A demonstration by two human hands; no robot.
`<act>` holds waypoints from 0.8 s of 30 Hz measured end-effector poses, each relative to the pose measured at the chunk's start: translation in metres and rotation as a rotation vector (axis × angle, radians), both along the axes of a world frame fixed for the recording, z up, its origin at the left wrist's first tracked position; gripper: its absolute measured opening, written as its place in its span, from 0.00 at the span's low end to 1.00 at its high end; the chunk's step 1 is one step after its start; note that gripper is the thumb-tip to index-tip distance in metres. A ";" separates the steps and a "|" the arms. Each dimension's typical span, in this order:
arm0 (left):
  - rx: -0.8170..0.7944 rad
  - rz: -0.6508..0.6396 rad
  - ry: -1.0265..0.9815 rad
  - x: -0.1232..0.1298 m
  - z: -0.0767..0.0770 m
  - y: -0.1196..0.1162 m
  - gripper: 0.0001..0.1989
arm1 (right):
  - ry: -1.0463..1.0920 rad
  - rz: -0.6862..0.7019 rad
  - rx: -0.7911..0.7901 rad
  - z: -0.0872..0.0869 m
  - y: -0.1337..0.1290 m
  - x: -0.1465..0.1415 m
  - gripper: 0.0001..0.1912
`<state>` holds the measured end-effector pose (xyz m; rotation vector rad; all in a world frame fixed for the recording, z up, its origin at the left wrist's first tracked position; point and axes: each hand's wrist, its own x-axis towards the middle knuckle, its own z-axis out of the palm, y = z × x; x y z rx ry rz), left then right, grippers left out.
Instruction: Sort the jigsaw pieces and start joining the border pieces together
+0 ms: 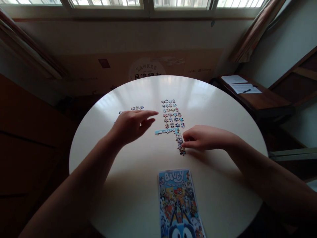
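Observation:
On the round white table point(133, 162), joined puzzle pieces form a light blue strip point(166, 131) and a darker strip point(180, 143) that runs toward me from its right end. My right hand point(200, 137) is closed, its fingertips at the right edge of the darker strip; anything between them is too small to make out. Over the table's left part hovers my left hand point(131, 125), thumb and forefinger apart, holding nothing. Rows of loose puzzle pieces point(170, 114) lie beyond the strips. More loose pieces point(137, 108) show behind my left hand, which partly hides that group.
A Bluey picture sheet point(178, 205) lies at the table's near side. To the right stands a wooden desk point(274, 97) with open papers and a pen point(247, 91). Windows and a cardboard panel point(198, 62) are behind the table.

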<state>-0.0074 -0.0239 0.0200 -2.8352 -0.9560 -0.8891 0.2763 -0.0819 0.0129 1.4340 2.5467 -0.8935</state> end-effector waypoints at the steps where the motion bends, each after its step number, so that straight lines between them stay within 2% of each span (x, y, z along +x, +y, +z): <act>1: -0.010 0.028 -0.027 -0.003 0.001 0.003 0.14 | -0.002 -0.008 -0.017 0.000 0.001 0.000 0.19; 7: -0.094 0.118 -0.024 -0.007 -0.004 0.013 0.15 | 0.006 -0.092 -0.023 -0.001 0.005 0.000 0.24; 11: -0.136 0.175 0.058 -0.008 -0.007 0.018 0.20 | 0.071 -0.138 0.115 -0.005 0.006 0.003 0.25; 14: -0.150 0.197 0.131 -0.009 -0.001 0.016 0.22 | 0.150 -0.147 0.204 -0.006 0.005 0.004 0.25; 17: -0.188 0.107 0.279 -0.005 0.013 0.002 0.21 | 0.210 -0.141 0.238 -0.006 0.003 0.003 0.25; 20: -0.329 -0.067 0.464 0.007 0.025 -0.021 0.20 | 0.245 -0.134 0.259 -0.005 0.001 0.001 0.26; 24: -0.552 -0.191 0.672 0.026 0.022 -0.042 0.19 | 0.285 -0.118 0.294 -0.007 0.002 0.000 0.26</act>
